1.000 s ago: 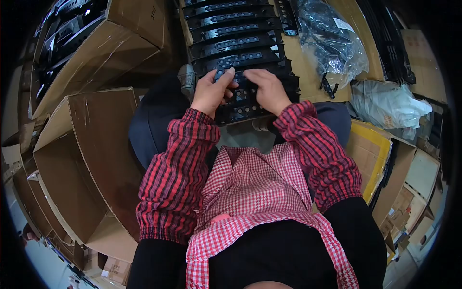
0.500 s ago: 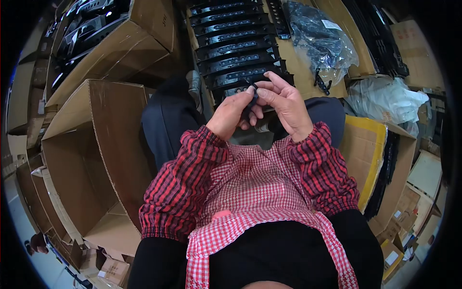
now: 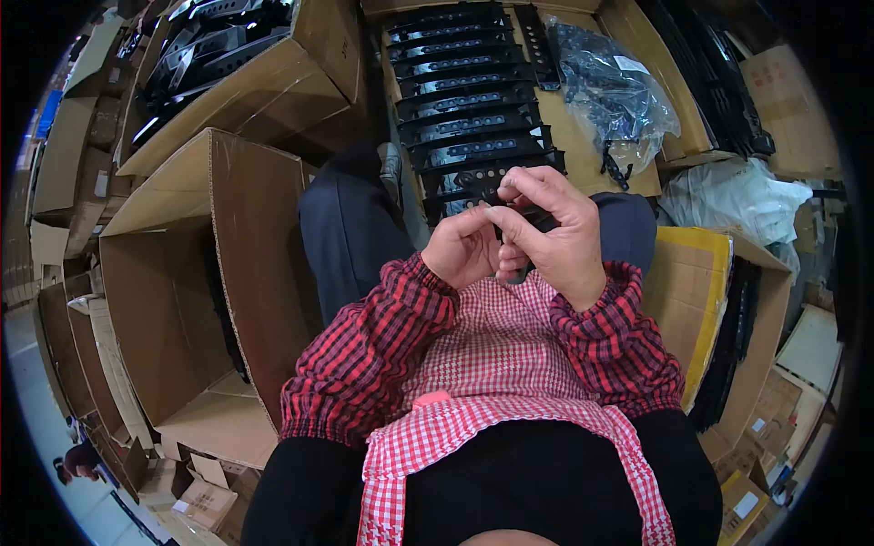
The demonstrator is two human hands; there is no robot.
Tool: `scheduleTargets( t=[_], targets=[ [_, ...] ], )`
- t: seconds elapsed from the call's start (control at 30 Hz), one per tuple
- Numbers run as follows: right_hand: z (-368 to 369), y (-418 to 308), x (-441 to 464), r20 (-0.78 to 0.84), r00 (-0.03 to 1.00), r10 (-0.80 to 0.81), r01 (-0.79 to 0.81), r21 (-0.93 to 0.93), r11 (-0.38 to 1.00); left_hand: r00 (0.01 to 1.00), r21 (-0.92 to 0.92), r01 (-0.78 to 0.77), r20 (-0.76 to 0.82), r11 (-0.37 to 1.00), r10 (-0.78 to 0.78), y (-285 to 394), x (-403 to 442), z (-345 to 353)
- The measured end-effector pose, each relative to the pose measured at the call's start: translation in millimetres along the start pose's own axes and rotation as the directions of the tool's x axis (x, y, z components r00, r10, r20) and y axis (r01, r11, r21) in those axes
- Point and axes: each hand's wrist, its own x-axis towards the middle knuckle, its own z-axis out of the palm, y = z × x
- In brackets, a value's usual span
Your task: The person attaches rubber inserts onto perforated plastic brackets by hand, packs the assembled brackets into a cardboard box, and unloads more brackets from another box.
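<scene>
In front of my lap, my left hand (image 3: 462, 247) and my right hand (image 3: 566, 238) meet around a small black part (image 3: 517, 274). Fingers of both hands are closed about it, and the thumb tips nearly touch. Most of the part is hidden, so its exact kind cannot be made out. Just beyond my hands lies a row of long black curved strips (image 3: 473, 123) with round holes along their middles, set out on cardboard (image 3: 583, 136). A clear plastic bag (image 3: 619, 91) of dark small parts rests to their right, with a loose black piece (image 3: 617, 168) at its lower edge.
An open cardboard box (image 3: 182, 309) stands at my left, and another box (image 3: 246, 91) behind it holds black parts. At right are a white plastic bag (image 3: 737, 200) and a yellow-edged carton (image 3: 696, 300) beside dark sheets. A person (image 3: 82, 460) is far at lower left.
Both hands have come down closer to my body, with the black part between them. My right hand now covers more of it. The whole view has shifted slightly to the right.
</scene>
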Motion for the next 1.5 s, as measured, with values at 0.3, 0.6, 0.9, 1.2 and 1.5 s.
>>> scheduleTargets(
  t=[0.3, 0.6, 0.9, 1.2, 1.5],
  targets=[
    [-6, -10, -13, 0.091, 0.940, -0.328, 0.340, -0.255, 0.905, 0.981, 0.171, -0.192, 0.045, 0.966, 0.187, -10, -2, -9],
    [-6, 5, -17, 0.044, 0.999, -0.008, 0.009, -0.015, 1.000, 0.942, 0.550, -0.206, -0.114, 0.809, 0.317, 4, -3, 4],
    [-17, 33, -24, 0.116, 0.903, 0.413, -0.428, 0.306, 0.850, 0.773, 0.932, 0.060, -0.270, 0.357, 0.574, 9, -9, 9],
    [-21, 36, -28, 0.284, 0.866, 0.412, -0.480, 0.241, 0.844, 0.850, 0.429, 0.171, -0.520, 0.887, 0.088, 25, -9, 28],
    [-23, 48, -26, 0.345, 0.862, 0.373, -0.438, 0.132, 0.889, 0.795, 0.293, 0.225, -0.607, 0.929, -0.001, 33, -3, 34]
  ],
)
